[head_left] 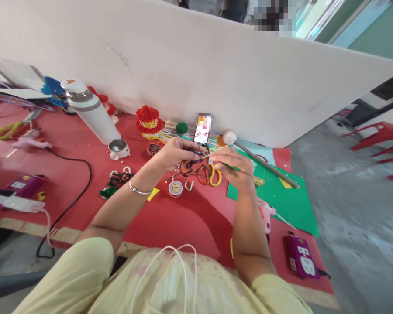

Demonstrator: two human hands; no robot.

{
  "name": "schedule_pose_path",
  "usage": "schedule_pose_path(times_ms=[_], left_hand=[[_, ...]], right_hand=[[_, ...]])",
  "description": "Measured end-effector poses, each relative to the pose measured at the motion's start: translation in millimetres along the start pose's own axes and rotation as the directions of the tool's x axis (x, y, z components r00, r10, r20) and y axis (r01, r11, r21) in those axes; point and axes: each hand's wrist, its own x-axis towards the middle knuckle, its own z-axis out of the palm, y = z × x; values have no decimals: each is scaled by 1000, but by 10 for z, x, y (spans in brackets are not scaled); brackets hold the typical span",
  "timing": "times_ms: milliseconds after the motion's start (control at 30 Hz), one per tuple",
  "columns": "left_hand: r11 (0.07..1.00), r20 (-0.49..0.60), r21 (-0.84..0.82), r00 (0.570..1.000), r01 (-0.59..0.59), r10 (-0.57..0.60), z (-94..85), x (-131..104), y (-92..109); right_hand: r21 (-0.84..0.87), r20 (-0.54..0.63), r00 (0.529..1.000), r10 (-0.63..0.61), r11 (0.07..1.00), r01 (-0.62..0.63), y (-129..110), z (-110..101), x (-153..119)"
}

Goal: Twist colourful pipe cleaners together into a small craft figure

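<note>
My left hand [177, 155] is closed in a pinch on a piece of dark multicoloured yarn work [187, 169], part of which hangs below the fingers. Beside it, my right hand [235, 166] has its fingers bent together around thin yarn. A pale thin line [218, 151] runs between the two hands, and a green strand [233, 168] lies across the right fingers. Scissors with red and yellow handles [215, 175] lie just under the hands. Nearer to me are a small round spool [175, 188] and a pale U-shaped piece [189, 186].
A lit phone [202, 130] leans at the white partition [190, 65]. To the left stand a white flask [93, 115], its cup [118, 148] and a red fringed ornament [149, 121]. A pink glue gun [266, 216], green sheet [294, 205] and purple socket box [301, 255] lie right.
</note>
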Motion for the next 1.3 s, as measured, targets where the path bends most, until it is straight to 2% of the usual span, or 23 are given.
schedule_pose_path(times_ms=[167, 267, 367, 467, 533, 567, 633, 667, 700, 733, 767, 800, 867, 967, 1100, 1300], left_hand=[[1000, 33, -15, 999, 14, -13, -26, 9, -19], [999, 64, -24, 998, 30, -28, -45, -1, -1], [998, 77, -53, 996, 40, -36, -21, -18, 29], [991, 45, -136, 999, 0, 6, 93, -23, 12], [977, -63, -192, 995, -89, 78, 213, -8, -54], [968, -163, -194, 978, -162, 132, 279, 6, -100], [945, -398, -111, 885, -307, 241, 402, 37, -195], [934, -481, -76, 833, -350, 273, 451, 50, -232], [927, -522, -94, 811, -364, 265, 484, 58, -254], [925, -522, -170, 827, -339, 207, 501, 62, -259], [922, -466, -280, 877, -269, 114, 498, 59, -246], [911, -355, -379, 935, -161, 17, 475, 52, -217], [895, -211, -445, 975, -35, -67, 381, 27, -129], [940, -63, -330, 992, 84, -111, 199, -15, 2], [975, 20, -198, 995, 98, -96, 49, -37, 68], [984, 74, -135, 992, 116, -106, -10, -18, 73]], right_hand=[[91, -41, 999, 36, 995, -32, -40, -19, -15], [219, -96, 988, 123, 971, -99, -28, 12, -40], [344, -151, 964, 219, 926, -156, 39, 139, -56], [388, -227, 945, 236, 912, -135, 109, 321, -42], [257, -305, 931, 199, 959, -121, 119, 419, -32], [150, -325, 932, 162, 982, -119, 113, 455, -34], [-102, -336, 940, 59, 990, -99, 89, 505, -56], [-214, -333, 943, 3, 974, -79, 79, 522, -75], [-302, -330, 942, -53, 952, -53, 73, 532, -94], [-359, -333, 937, -107, 933, -21, 72, 533, -111], [-381, -339, 929, -150, 925, 10, 75, 523, -121], [-367, -338, 925, -175, 929, 41, 83, 498, -122], [-251, -309, 935, -175, 963, 98, 98, 400, -97], [-20, -194, 974, -113, 994, 111, 107, 190, -29], [27, -103, 991, -87, 996, 90, 97, 23, 4], [69, -85, 996, -35, 997, 41, 44, 29, -10]])
